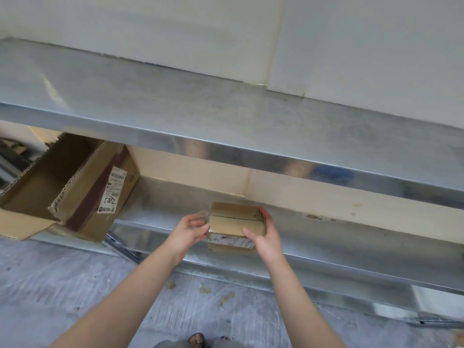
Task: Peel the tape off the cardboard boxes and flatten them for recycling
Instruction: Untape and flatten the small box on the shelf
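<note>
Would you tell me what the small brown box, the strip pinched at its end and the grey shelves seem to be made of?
The small brown box looks like matte cardboard: dull faces, meeting flaps. The strip pinched by the left hand seems clear glossy plastic tape, see-through and glinting. The grey shelves look like sheet metal, perhaps galvanised steel: dull mottled sheen, reflective front edge.

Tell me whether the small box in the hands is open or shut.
Shut. Top flaps of the small box lie flat, meeting at a seam; the left hand pinches clear tape.
</note>
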`<state>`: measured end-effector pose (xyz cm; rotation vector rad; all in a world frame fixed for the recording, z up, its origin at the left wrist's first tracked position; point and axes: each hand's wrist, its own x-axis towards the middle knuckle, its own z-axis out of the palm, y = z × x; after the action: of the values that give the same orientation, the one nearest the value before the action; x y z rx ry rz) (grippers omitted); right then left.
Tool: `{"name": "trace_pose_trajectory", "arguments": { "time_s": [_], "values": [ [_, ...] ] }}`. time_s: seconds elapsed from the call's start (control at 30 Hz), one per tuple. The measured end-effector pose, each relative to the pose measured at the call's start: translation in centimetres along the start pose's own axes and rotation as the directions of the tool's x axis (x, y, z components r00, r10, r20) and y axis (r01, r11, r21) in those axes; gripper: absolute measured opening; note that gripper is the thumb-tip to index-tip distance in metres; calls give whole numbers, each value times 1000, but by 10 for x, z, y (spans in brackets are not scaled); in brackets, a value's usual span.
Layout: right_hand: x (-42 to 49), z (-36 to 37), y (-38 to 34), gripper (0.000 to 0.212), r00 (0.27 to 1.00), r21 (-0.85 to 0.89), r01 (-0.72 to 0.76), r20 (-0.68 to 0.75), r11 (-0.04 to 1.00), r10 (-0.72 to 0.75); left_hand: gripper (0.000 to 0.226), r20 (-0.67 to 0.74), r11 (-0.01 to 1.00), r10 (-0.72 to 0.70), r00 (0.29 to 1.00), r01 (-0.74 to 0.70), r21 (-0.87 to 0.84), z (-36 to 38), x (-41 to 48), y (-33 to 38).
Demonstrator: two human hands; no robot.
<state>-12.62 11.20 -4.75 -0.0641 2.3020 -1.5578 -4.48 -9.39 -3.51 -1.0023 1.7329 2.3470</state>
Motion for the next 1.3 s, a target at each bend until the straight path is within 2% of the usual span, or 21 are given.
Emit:
{"name": "trace_pose_trajectory", "arguments": {
  "time_s": [0.17,0.27,0.33,0.37,0.43,0.47,0.5,0.53,0.57,0.67,0.73,0.9,1.1,1.2,1.3],
  "values": [
    [1,-4,2,80,999,-9,5,40,1000,-5,3,30,995,-9,1000,6,96,-3,-1,-1],
    [3,-13,5,84,993,-40,31,115,999,-27,9,30,981,44,999,-49,188,0,-1,2],
    [3,-16,7,85,991,-68,49,126,996,-40,14,20,934,124,992,-123,334,4,-4,5],
    [3,-15,7,86,991,-78,52,124,996,-42,16,8,868,193,981,-175,466,6,-5,7],
    [3,-13,7,87,992,-88,58,115,994,-48,16,41,641,337,941,-262,721,9,-6,9],
    [2,-12,8,87,993,-96,62,109,993,-52,15,77,540,380,922,-288,791,9,-6,9],
    [2,-11,8,88,993,-103,67,102,992,-56,15,96,486,399,912,-299,821,10,-7,9],
    [2,-10,9,88,994,-107,69,97,992,-59,15,98,479,390,916,-292,828,11,-6,9],
    [2,-10,9,88,994,-104,71,95,992,-62,15,79,522,361,929,-272,809,11,-5,8],
    [3,-11,8,89,994,-105,64,97,992,-53,12,-20,783,187,982,-136,607,13,-6,7],
    [5,-13,6,88,992,-112,67,112,991,-54,16,-24,850,99,995,-71,523,12,-8,6],
    [10,-28,1,89,976,-164,109,202,980,-75,23,-11,848,55,998,-41,528,6,-8,4],
    [23,-35,-6,115,965,-250,69,264,966,-1,33,-8,833,89,996,-70,548,0,-3,11],
    [19,-31,-7,109,977,-270,81,210,959,-24,38,-53,848,63,997,-26,530,5,1,16],
    [17,-24,-6,101,984,-284,96,169,954,-49,33,-65,865,-14,998,45,500,9,4,22]
  ]
}}
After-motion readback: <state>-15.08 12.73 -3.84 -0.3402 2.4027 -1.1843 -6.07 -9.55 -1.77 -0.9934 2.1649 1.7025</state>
